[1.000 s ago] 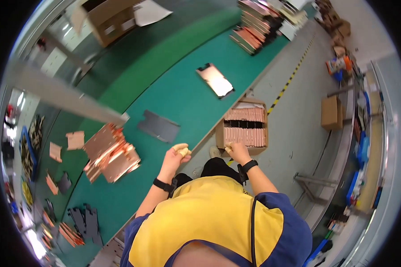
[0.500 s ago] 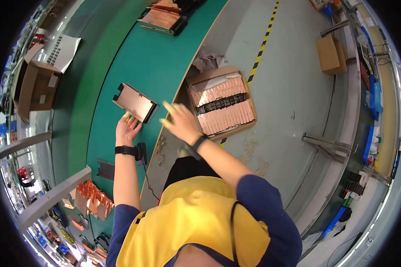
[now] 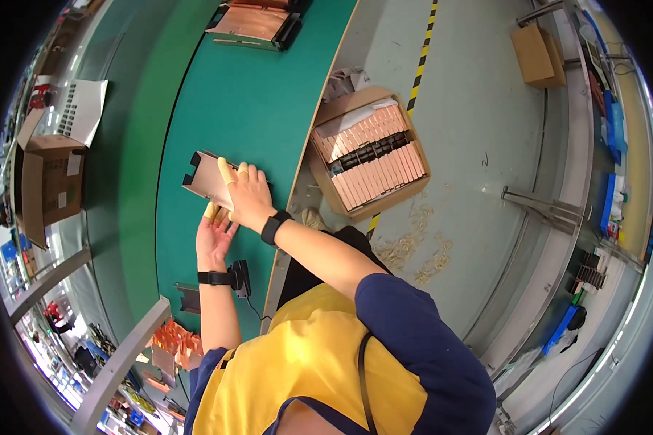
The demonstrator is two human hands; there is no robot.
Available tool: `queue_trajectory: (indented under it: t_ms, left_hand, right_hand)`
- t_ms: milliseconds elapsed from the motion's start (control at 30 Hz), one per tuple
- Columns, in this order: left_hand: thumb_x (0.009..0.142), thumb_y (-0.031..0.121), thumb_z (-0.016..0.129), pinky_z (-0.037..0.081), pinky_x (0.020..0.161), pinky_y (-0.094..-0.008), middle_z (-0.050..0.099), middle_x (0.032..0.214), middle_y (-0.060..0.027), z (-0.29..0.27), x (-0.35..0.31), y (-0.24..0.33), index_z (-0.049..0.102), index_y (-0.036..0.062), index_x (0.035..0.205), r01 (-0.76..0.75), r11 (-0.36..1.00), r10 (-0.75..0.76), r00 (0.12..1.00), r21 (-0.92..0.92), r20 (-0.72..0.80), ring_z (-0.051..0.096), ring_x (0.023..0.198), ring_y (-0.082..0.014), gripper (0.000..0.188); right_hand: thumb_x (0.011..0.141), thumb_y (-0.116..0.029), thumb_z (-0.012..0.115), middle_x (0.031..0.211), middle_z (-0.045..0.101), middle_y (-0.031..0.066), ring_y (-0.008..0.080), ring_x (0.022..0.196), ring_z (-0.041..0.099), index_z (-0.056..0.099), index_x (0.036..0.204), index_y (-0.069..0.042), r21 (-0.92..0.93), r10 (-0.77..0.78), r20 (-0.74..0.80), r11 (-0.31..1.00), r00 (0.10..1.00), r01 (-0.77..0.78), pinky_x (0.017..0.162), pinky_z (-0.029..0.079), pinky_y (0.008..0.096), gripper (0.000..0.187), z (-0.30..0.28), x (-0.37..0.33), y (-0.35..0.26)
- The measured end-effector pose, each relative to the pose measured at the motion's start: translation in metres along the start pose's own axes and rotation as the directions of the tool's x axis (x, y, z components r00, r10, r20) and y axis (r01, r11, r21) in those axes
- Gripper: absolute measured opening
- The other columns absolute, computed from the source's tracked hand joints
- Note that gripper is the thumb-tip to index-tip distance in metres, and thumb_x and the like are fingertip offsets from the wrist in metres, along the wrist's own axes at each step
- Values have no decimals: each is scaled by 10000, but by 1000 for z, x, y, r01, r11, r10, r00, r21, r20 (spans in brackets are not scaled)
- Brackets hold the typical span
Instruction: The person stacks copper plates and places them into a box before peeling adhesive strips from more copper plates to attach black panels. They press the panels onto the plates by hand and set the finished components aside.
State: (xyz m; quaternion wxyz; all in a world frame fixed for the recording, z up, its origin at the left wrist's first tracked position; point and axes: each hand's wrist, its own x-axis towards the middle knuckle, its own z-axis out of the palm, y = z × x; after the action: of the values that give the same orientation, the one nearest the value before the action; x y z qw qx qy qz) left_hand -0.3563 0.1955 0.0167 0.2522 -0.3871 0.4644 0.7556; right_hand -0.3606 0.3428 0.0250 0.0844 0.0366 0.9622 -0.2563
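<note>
A copper-coloured rectangular plate (image 3: 209, 181) with black end pieces is over the green tabletop, tilted across it. My left hand (image 3: 216, 238), palm up, grips its near edge, the thumb at the edge and some fingers partly hidden. My right hand (image 3: 249, 199) lies across the plate's right part, fingers stretched over its face and covering much of that end. Yellow finger covers show on both hands. Each wrist has a black band, and a small black device (image 3: 240, 278) sits beside the left one.
Right of the table edge, an open carton (image 3: 422, 190) holds rows of similar copper-coloured plates. More plates (image 3: 248, 23) are stacked at the table's far end. A grey bracket-like piece (image 3: 189, 297) lies near my left forearm. Loose bands (image 3: 406, 246) litter the floor.
My right hand has moved left from beside the plate onto its face. The left hand stays at the near edge. The whole view has shifted slightly.
</note>
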Motion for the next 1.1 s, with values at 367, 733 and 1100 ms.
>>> queue_trajectory:
  t_ms: [367,733,1100]
  left_hand:
    - [924,115,517,512,879,-405,592,1124,-119,18,-32,4,501,-22,1165,-168,975,181,980,-142,82,597,1016,-257,278]
    - [913,125,539,533,844,-388,610,1093,-130,-6,16,-42,517,-7,1095,-202,933,183,979,-297,-90,623,983,-246,226]
    - [903,114,543,530,851,-357,618,1099,-106,-3,8,-51,497,16,1160,-174,962,163,984,-208,-70,628,987,-222,278]
  right_hand:
    - [565,-251,772,1179,447,248,387,1091,433,239,1422,-43,213,-223,-99,947,970,240,933,342,437,1031,-29,-42,6]
    - [709,-341,727,1162,547,189,335,1060,520,548,1135,-32,107,-30,-292,992,956,64,852,447,412,556,-149,118,141]
    - [641,-435,772,1344,401,177,323,1268,346,364,1315,-37,-319,97,-371,921,924,-225,977,327,531,883,-147,217,113]
